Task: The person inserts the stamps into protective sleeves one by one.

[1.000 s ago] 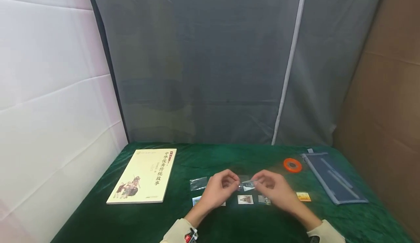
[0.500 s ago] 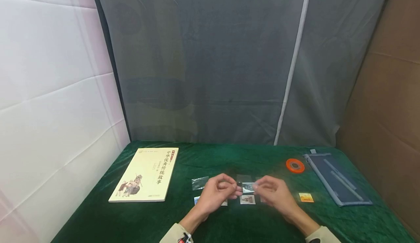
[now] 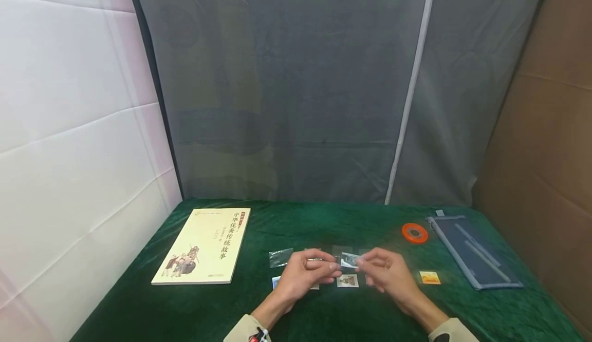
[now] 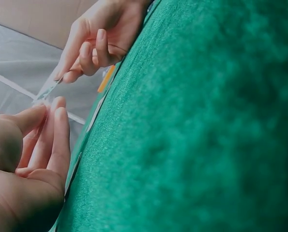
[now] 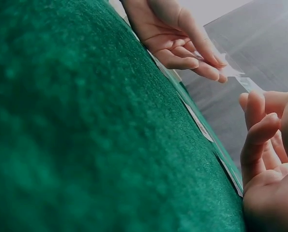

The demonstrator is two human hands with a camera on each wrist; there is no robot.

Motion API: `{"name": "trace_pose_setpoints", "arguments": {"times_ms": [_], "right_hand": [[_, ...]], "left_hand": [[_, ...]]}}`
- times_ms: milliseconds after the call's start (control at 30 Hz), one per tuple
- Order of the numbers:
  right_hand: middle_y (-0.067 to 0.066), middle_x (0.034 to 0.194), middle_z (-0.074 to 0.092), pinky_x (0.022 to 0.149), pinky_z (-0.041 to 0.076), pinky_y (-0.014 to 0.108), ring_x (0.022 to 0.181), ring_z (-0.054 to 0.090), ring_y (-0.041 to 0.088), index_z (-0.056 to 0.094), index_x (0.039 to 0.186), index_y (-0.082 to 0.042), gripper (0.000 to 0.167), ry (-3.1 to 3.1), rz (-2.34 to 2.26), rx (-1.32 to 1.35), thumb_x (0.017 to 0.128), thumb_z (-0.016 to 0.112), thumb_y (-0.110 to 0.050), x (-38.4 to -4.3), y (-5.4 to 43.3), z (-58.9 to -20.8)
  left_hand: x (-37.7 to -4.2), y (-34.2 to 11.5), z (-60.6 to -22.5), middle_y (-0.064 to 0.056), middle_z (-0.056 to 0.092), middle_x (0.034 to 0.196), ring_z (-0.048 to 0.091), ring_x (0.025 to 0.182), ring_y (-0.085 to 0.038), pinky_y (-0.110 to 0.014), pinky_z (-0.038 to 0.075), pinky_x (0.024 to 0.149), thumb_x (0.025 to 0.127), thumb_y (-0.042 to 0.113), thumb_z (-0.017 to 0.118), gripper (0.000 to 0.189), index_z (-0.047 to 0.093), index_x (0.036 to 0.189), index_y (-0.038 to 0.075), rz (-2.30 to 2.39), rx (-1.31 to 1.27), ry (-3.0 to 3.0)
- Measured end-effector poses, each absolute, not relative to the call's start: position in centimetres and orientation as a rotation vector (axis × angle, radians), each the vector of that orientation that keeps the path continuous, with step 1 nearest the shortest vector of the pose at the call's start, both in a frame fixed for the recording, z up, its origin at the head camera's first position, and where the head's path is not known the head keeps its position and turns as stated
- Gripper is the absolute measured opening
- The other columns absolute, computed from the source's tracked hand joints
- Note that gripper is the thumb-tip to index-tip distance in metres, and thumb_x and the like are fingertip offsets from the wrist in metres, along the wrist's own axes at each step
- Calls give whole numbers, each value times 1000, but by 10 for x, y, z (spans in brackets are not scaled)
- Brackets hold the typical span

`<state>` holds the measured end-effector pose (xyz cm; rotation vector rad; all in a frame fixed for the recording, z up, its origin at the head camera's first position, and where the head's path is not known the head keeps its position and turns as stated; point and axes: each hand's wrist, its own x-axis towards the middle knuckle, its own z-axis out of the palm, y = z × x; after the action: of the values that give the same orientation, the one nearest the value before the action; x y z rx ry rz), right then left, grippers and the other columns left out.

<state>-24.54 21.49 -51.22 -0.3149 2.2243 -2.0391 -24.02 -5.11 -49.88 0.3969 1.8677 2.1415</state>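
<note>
Above the green cloth, my right hand (image 3: 390, 276) pinches a small stamp-like picture (image 3: 349, 260) by its right edge, between thumb and forefinger. My left hand (image 3: 302, 275) pinches a clear plastic sleeve (image 5: 234, 66) with thumb and fingertips, beside the picture's left end. In the left wrist view the picture (image 4: 48, 90) reaches to the sleeve; whether its edge is inside cannot be told. Below the hands lies a stamp with a brown figure (image 3: 347, 281). A blue-edged stamp (image 3: 276, 282) is partly hidden by my left hand.
An empty clear sleeve (image 3: 280, 258) lies left of the hands, near a cream book (image 3: 203, 247). To the right are a yellow stamp (image 3: 430, 278), an orange tape roll (image 3: 414, 233) and a blue zip pouch (image 3: 474, 252). A grey curtain (image 3: 296, 90) hangs behind.
Both hands stay close together, with small shifts. The picture has turned slightly and shows more clearly, and the left fingers have stretched out somewhat. Things on the cloth have stayed put.
</note>
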Motion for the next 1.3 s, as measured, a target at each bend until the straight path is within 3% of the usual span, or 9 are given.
{"name": "trace_pose_setpoints", "arguments": {"times_ms": [333,600,733,933,1300], "right_hand": [[19,102,82,45,42,20,53,56,7,73,115,-1,28,2248,-2045,-327,101,79,-24,-246,215,-514],[4,68,70,45,39,20,49,48,7,75,111,-3,28,2263,-1960,-349,99,81,-28,-245,213,-513],[1,67,70,45,38,20,49,46,6,74,109,-4,27,2268,-1927,-381,99,81,-28,-244,214,-512],[1,66,68,50,38,20,55,53,9,74,107,-5,23,2249,-1898,-397,99,81,-25,-242,214,-511],[3,69,71,54,43,23,57,61,9,75,110,-2,25,2256,-1834,-454,101,79,-25,-243,215,-511]], "left_hand": [[-240,-52,-497,-20,82,115,83,103,-27,-36,66,85,98,17,82,37,72,124,-6,2150,341,1862],[-239,-52,-497,-23,81,118,83,103,-27,-36,66,85,99,17,82,32,73,122,-3,2157,334,1852],[-239,-52,-498,-22,81,117,82,103,-27,-36,66,86,98,15,82,31,73,122,-3,2162,338,1841],[-239,-51,-498,-19,83,112,83,102,-27,-35,66,85,99,16,82,31,74,121,-3,2163,347,1867],[-237,-48,-497,-20,82,111,81,105,-38,-36,67,83,98,15,82,30,75,120,-4,2166,376,1859]]}}
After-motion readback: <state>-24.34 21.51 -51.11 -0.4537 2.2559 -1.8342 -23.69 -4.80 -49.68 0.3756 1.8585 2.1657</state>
